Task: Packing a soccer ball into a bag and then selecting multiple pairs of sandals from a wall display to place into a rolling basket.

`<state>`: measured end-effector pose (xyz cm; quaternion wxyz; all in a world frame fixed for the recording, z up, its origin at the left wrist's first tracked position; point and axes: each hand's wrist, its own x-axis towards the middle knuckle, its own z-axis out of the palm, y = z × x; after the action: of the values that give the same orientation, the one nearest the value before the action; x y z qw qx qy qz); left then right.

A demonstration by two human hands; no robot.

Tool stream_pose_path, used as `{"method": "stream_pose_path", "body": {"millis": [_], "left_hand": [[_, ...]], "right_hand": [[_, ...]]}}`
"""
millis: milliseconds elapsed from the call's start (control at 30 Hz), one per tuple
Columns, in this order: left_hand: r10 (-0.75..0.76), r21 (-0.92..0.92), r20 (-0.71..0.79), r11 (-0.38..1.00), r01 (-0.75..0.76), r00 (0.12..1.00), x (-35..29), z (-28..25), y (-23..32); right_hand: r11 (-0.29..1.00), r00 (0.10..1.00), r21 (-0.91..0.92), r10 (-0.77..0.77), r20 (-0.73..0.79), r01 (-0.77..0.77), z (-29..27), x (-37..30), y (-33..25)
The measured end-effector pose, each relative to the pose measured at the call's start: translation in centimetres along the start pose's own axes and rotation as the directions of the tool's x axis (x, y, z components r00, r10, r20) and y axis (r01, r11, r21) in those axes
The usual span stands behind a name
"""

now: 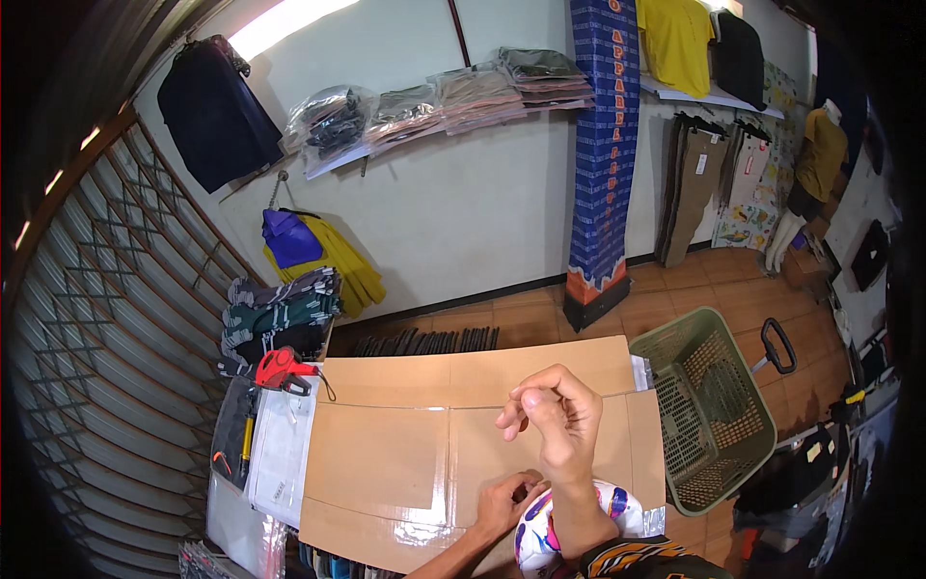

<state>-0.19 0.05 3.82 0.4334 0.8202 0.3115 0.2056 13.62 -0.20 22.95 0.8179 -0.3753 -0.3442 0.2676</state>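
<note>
Head cam shows my right hand [558, 415] raised over the flattened cardboard box [463, 454] with fingers pinched shut, on what I cannot tell, while my left hand [508, 502] curls at the wrapped item [617, 504], so I judge next needs a steady pull.

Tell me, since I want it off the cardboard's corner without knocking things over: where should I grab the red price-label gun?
Probably by its handle. The red price-label gun lies at the far left corner of the flattened cardboard box, its red body toward the wall and its darker lower end pointing right, onto the cardboard. Coming from the right over the bare cardboard looks clearest; folded clothes crowd its far side.
</note>
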Motion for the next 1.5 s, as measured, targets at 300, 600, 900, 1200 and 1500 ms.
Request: {"method": "stream_pose_path", "body": {"millis": [300, 600, 900, 1200, 1500], "left_hand": [[-0.022, 0.023, 0.001, 0.999, 0.022, 1.000, 0.0, 0.0, 0.2], [-0.013, 0.005, -0.016, 1.000, 0.014, 1.000, -0.1, 0.3, -0.5], [-0.042, 0.030, 0.003, 0.999, 0.042, 0.999, -0.2, 0.2, -0.4], [-0.030, 0.041, 0.003, 0.999, 0.030, 1.000, -0.1, 0.1, -0.3], [-0.017, 0.019, -0.004, 1.000, 0.017, 1.000, -0.1, 0.1, -0.4]], "right_hand": [[1.000, 1.000, -0.007, -0.005, -0.004, 0.005, 0.1, 0.0, 0.1], [1.000, 1.000, 0.022, 0.013, 0.008, -0.013, 0.0, -0.1, 0.1], [1.000, 1.000, -0.018, 0.008, -0.003, -0.008, 0.1, -0.1, 0.2], [0.998, 1.000, -0.051, -0.020, -0.010, 0.019, 0.2, 0.0, 0.4], [0.998, 1.000, -0.060, -0.011, 0.004, 0.011, 0.2, 0.0, 0.5]]}}
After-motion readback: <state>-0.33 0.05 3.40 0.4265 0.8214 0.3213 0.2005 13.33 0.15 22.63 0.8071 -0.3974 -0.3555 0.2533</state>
